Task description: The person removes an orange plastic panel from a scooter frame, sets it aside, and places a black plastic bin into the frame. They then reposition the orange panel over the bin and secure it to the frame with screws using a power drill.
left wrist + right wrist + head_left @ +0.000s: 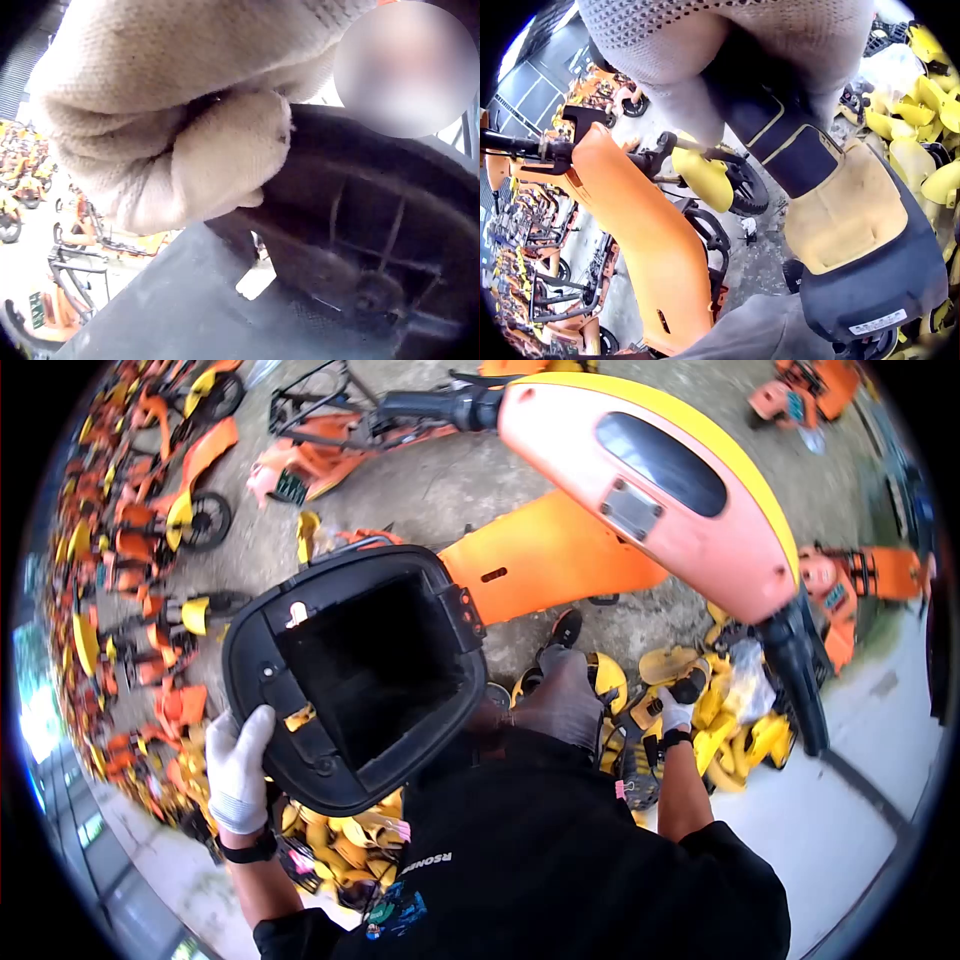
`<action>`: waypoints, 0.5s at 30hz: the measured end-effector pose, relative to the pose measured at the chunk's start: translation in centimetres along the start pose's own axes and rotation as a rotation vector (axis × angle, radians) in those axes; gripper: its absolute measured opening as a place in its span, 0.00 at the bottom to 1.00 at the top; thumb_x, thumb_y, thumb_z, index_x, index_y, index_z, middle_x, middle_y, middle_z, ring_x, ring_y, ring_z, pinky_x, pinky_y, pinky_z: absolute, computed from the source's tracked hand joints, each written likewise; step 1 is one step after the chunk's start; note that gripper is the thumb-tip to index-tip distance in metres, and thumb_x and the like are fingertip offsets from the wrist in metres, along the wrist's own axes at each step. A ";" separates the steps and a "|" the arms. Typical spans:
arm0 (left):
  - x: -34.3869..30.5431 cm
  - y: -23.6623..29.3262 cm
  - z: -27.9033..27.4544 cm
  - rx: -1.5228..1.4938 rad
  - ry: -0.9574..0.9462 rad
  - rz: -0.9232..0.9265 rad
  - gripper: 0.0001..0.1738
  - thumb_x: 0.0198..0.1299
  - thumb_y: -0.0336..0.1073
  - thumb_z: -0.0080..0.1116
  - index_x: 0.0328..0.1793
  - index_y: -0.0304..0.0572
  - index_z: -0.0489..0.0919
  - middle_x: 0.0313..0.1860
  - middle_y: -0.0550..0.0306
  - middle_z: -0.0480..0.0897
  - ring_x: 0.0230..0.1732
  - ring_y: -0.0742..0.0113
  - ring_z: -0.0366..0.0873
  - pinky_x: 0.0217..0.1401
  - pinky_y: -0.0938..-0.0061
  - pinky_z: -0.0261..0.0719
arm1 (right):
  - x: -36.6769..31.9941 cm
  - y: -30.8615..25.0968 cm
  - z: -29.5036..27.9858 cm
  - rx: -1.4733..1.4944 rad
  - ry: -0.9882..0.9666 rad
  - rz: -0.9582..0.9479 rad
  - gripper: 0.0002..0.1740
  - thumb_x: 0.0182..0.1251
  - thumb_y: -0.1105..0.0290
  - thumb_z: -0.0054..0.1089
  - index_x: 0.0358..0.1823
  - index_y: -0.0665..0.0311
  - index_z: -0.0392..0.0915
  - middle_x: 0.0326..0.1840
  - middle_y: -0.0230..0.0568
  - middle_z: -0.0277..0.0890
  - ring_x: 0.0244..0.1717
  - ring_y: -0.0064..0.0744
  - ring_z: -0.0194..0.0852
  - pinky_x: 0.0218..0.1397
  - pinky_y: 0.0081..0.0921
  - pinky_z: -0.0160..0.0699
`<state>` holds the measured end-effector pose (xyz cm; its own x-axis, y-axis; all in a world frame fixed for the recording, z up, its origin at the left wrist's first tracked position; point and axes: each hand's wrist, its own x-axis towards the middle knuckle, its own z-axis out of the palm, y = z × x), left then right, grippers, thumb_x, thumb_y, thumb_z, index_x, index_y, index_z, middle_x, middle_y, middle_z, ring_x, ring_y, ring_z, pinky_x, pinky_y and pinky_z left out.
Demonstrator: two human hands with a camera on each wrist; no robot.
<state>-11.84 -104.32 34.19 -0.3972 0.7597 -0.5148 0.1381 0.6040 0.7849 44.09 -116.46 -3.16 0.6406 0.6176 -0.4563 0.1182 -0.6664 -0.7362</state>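
Left hand [238, 765], in a white knit glove, is gripping the rim of a black moulded plastic tub [250, 660], a hollow rounded rectangle held tilted before the chest. Right hand [676, 712], also gloved, is wrapping around a chunky yellow-and-black cordless power tool [847, 210], low right over glossy yellow plastic covers [745, 735]. Smooth orange scooter body [540, 555] is lying ahead on concrete.

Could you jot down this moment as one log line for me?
left hand: grips black basket rim | right hand: holds yellow-black power tool | nearby: orange bike frame
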 end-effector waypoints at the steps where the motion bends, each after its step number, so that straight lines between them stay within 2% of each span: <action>1: -0.9 -0.6 0.5 -0.001 0.025 -0.035 0.13 0.62 0.30 0.52 0.50 0.29 0.76 0.40 0.57 0.82 0.37 0.74 0.79 0.42 0.80 0.77 | 0.6 -0.8 0.2 -0.035 0.017 -0.013 0.16 0.48 0.71 0.70 0.38 0.65 0.77 0.34 0.33 0.77 0.35 0.29 0.74 0.44 0.28 0.73; 2: -1.3 -1.4 0.9 -0.009 0.026 -0.051 0.13 0.62 0.30 0.52 0.50 0.29 0.76 0.40 0.58 0.82 0.38 0.73 0.79 0.43 0.79 0.76 | 2.2 -0.7 -0.2 -0.057 -0.095 0.112 0.28 0.49 0.74 0.70 0.54 0.64 0.71 0.44 0.32 0.74 0.44 0.29 0.71 0.51 0.28 0.71; 5: -2.1 -3.9 1.5 -0.075 0.000 -0.145 0.15 0.63 0.29 0.52 0.54 0.28 0.76 0.44 0.57 0.82 0.41 0.74 0.77 0.47 0.79 0.75 | 4.6 -0.1 0.4 -0.100 -0.126 0.017 0.29 0.49 0.73 0.70 0.55 0.64 0.71 0.46 0.31 0.73 0.45 0.29 0.70 0.52 0.28 0.69; 6: -1.8 -5.0 1.5 -0.087 -0.036 -0.205 0.15 0.62 0.29 0.53 0.53 0.28 0.77 0.43 0.58 0.82 0.41 0.73 0.77 0.47 0.79 0.74 | 4.9 -0.4 0.7 -0.172 -0.131 0.025 0.29 0.50 0.73 0.70 0.55 0.64 0.70 0.47 0.32 0.72 0.46 0.28 0.69 0.53 0.28 0.69; 7: -1.6 -5.7 1.7 -0.021 -0.091 -0.190 0.14 0.63 0.30 0.52 0.51 0.29 0.77 0.42 0.60 0.82 0.41 0.75 0.77 0.45 0.79 0.74 | 4.7 -0.5 1.1 -0.164 -0.125 0.015 0.29 0.50 0.72 0.70 0.55 0.65 0.70 0.46 0.31 0.73 0.45 0.28 0.70 0.53 0.27 0.70; 9: -0.1 -9.0 2.1 0.069 -0.188 -0.178 0.12 0.62 0.35 0.55 0.42 0.30 0.79 0.31 0.55 0.83 0.31 0.70 0.78 0.36 0.76 0.75 | 4.9 0.8 1.6 -0.159 -0.130 -0.009 0.29 0.51 0.71 0.70 0.55 0.65 0.71 0.44 0.32 0.74 0.43 0.28 0.71 0.51 0.27 0.71; 10: 1.2 -11.1 2.0 0.287 -0.254 -0.096 0.14 0.61 0.38 0.56 0.37 0.30 0.78 0.26 0.50 0.80 0.27 0.62 0.77 0.32 0.72 0.74 | 5.9 3.1 1.4 -0.179 -0.117 -0.059 0.26 0.49 0.70 0.71 0.51 0.67 0.72 0.42 0.34 0.75 0.41 0.28 0.72 0.49 0.26 0.73; 11: 2.4 -13.3 2.2 0.498 -0.308 -0.016 0.16 0.60 0.41 0.57 0.32 0.31 0.77 0.21 0.45 0.78 0.23 0.54 0.76 0.28 0.68 0.74 | 4.2 0.9 2.3 -0.313 -0.118 -0.061 0.24 0.53 0.71 0.68 0.51 0.67 0.73 0.40 0.33 0.75 0.38 0.28 0.72 0.47 0.27 0.73; 13: 3.9 -16.4 4.3 0.436 -0.381 0.015 0.20 0.58 0.46 0.58 0.26 0.33 0.73 0.17 0.38 0.72 0.22 0.40 0.73 0.26 0.59 0.72 | 1.7 -1.6 4.1 -0.351 -0.161 -0.105 0.22 0.54 0.72 0.68 0.50 0.67 0.73 0.40 0.33 0.76 0.39 0.28 0.72 0.48 0.26 0.73; 15: 5.1 -19.2 6.5 0.647 -0.468 0.062 0.19 0.58 0.46 0.56 0.28 0.34 0.74 0.22 0.39 0.76 0.28 0.40 0.76 0.30 0.55 0.73 | 3.0 0.9 4.3 -0.381 -0.208 -0.052 0.23 0.54 0.72 0.68 0.52 0.67 0.73 0.41 0.34 0.76 0.40 0.28 0.72 0.50 0.25 0.72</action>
<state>-10.58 -110.46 14.29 0.0309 0.7321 -0.6804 0.7033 0.4678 0.5352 42.85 -113.40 -7.30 0.4646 0.6991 -0.5435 0.4424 -0.7149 -0.5415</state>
